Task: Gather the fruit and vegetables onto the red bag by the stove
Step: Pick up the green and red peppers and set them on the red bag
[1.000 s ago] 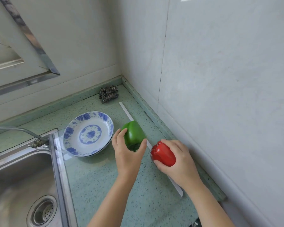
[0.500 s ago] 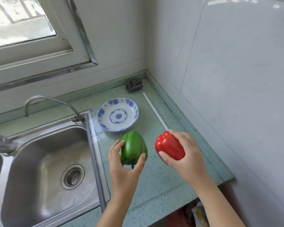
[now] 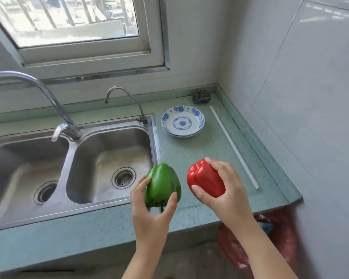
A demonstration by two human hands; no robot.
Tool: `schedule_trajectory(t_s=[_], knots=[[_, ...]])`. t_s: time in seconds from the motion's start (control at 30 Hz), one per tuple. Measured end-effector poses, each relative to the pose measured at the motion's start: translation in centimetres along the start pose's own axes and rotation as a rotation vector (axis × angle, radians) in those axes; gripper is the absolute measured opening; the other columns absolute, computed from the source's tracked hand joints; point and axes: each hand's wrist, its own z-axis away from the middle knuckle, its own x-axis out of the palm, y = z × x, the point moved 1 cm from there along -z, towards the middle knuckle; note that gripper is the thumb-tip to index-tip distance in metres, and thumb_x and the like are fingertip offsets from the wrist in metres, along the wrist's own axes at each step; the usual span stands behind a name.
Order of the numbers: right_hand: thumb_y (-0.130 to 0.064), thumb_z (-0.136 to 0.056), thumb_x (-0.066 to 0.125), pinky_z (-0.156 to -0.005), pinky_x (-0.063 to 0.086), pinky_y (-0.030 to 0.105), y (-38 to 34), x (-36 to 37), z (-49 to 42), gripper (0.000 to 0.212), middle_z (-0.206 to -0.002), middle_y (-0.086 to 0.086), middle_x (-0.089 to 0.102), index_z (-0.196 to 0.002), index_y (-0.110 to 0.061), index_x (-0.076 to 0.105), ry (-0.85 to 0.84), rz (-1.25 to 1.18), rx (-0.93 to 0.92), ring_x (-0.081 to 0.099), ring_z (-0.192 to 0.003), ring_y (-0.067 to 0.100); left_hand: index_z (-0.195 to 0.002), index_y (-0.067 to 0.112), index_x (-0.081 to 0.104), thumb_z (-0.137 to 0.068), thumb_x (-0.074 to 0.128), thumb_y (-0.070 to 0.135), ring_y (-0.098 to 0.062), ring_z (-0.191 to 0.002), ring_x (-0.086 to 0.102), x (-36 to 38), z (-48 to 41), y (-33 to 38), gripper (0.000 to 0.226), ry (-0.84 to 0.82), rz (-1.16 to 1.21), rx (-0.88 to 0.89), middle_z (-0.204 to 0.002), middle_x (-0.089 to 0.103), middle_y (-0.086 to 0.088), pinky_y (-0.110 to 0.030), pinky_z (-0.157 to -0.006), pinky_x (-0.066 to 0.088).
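My left hand (image 3: pixel 151 214) grips a green bell pepper (image 3: pixel 162 185) from below, its stem pointing down, held in the air over the counter's front edge beside the sink. My right hand (image 3: pixel 228 190) is closed around a red bell pepper (image 3: pixel 205 179), also lifted above the green counter (image 3: pixel 210 150). The two peppers are side by side, a little apart. No stove is in view. Something red and bag-like (image 3: pixel 234 250) shows below the counter's right end, partly behind my right arm.
A double steel sink (image 3: pixel 101 158) with two taps fills the left. Stacked blue-and-white plates (image 3: pixel 182 121), a steel scourer (image 3: pixel 201 96) and a long white strip (image 3: pixel 233 146) lie on the counter. Tiled walls close the corner at the right; a window is above.
Both hands have lifted the peppers off the counter and drawn them back toward me and to the left. The view has pulled back, so the whole sink and window now show.
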Motion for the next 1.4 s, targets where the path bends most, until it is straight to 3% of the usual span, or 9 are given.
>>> schedule_trajectory(t_s=[0.23,0.37,0.43,0.57,0.73,0.93,1.13,1.3,1.4], knots=[[-0.054,-0.067,0.063,-0.086,0.038,0.016,-5.1,1.6,6.4,0.061,-0.116,-0.023,0.044,-0.124,-0.038,0.046,-0.117,-0.105,-0.093,0.045,-0.109,0.007,-0.112,0.043,0.050,-0.059,0.071,0.049,-0.015,-0.118,0.050,-7.1,6.8,0.8,0.057,0.155,-0.023,-0.006,-0.124,0.053,0.005,-0.043,-0.096,0.045],[-0.049,-0.066,0.066,-0.092,0.039,0.022,-7.9,2.1,10.4,0.060,-0.115,-0.019,0.049,-0.122,-0.036,0.049,-0.182,-0.147,-0.169,0.046,-0.109,0.006,-0.110,0.042,0.051,-0.059,0.069,0.048,-0.006,-0.118,0.048,-11.2,11.3,1.4,0.054,0.253,-0.045,0.029,-0.123,0.053,0.004,-0.021,-0.097,0.039],[-0.049,-0.066,0.066,-0.093,0.036,0.019,-9.2,2.3,12.3,0.059,-0.115,-0.018,0.050,-0.121,-0.037,0.049,-0.223,-0.160,-0.202,0.046,-0.109,0.005,-0.110,0.041,0.050,-0.060,0.068,0.047,-0.002,-0.117,0.047,-13.1,13.5,1.5,0.054,0.300,-0.050,0.033,-0.123,0.052,0.004,-0.015,-0.095,0.038],[-0.050,-0.064,0.066,-0.093,0.031,0.009,-12.0,2.9,16.0,0.060,-0.115,-0.022,0.049,-0.121,-0.038,0.049,-0.306,-0.186,-0.267,0.046,-0.108,0.003,-0.110,0.041,0.050,-0.060,0.067,0.047,-0.004,-0.117,0.046,-17.3,18.0,1.8,0.054,0.397,-0.101,0.046,-0.124,0.052,0.002,-0.017,-0.094,0.039],[-0.052,-0.062,0.065,-0.091,0.028,0.004,-16.5,4.4,20.8,0.061,-0.114,-0.027,0.046,-0.120,-0.038,0.051,-0.409,-0.232,-0.362,0.044,-0.109,0.001,-0.110,0.038,0.049,-0.060,0.067,0.046,0.005,-0.115,0.044,-22.7,23.6,2.5,0.054,0.498,-0.156,0.052,-0.124,0.051,0.001,-0.003,-0.088,0.032],[-0.048,-0.062,0.068,-0.092,0.037,0.014,-22.6,7.1,26.9,0.059,-0.114,-0.024,0.049,-0.118,-0.038,0.052,-0.536,-0.352,-0.478,0.047,-0.109,0.003,-0.111,0.037,0.048,-0.061,0.067,0.046,0.005,-0.117,0.043,-29.8,30.3,2.9,0.054,0.687,-0.246,0.032,-0.123,0.051,0.001,-0.004,-0.090,0.031],[-0.048,-0.061,0.067,-0.091,0.041,0.021,-29.3,10.5,33.6,0.058,-0.113,-0.020,0.051,-0.116,-0.035,0.055,-0.719,-0.429,-0.606,0.049,-0.108,0.007,-0.112,0.042,0.046,-0.061,0.065,0.049,0.001,-0.119,0.043,-36.9,37.9,3.3,0.054,0.939,-0.323,-0.024,-0.125,0.048,0.005,-0.018,-0.093,0.040],[-0.048,-0.062,0.067,-0.091,0.042,0.027,-33.5,12.6,39.3,0.059,-0.113,-0.018,0.051,-0.117,-0.033,0.055,-0.886,-0.490,-0.706,0.049,-0.109,0.009,-0.116,0.035,0.046,-0.061,0.065,0.050,0.000,-0.119,0.043,-41.1,43.6,3.7,0.060,1.142,-0.365,-0.095,-0.127,0.048,0.001,-0.013,-0.093,0.039],[-0.049,-0.062,0.067,-0.090,0.041,0.023,-35.3,13.7,42.1,0.059,-0.113,-0.022,0.048,-0.117,-0.035,0.053,-0.967,-0.509,-0.771,0.048,-0.108,0.008,-0.116,0.039,0.045,-0.062,0.065,0.052,-0.005,-0.120,0.044,-42.5,46.4,3.8,0.059,1.238,-0.370,-0.135,-0.126,0.048,0.005,-0.024,-0.094,0.043]])
